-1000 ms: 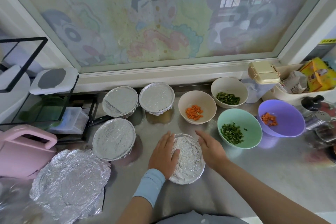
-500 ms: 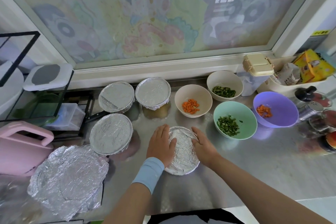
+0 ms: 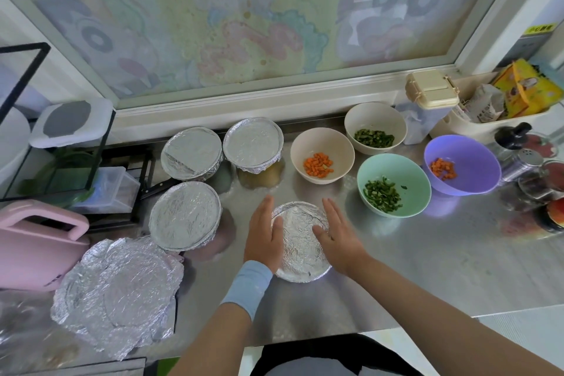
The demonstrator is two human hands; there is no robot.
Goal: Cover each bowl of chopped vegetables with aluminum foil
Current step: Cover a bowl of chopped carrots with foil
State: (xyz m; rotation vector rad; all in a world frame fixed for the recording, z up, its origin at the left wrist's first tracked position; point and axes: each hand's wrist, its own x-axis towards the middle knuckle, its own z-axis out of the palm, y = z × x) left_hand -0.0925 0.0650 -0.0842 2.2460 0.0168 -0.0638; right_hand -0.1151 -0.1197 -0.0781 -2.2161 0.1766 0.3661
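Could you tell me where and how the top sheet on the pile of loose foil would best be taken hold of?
Probably pinch the foil pile at its crinkled near-right edge, coming from the right over bare counter. That edge looks ruffled and free, while a foil-covered bowl crowds its far edge and a pink container its left.

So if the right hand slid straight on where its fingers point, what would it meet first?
Probably the beige bowl of chopped carrot, uncovered: it stands just beyond the right hand, with bare counter between.
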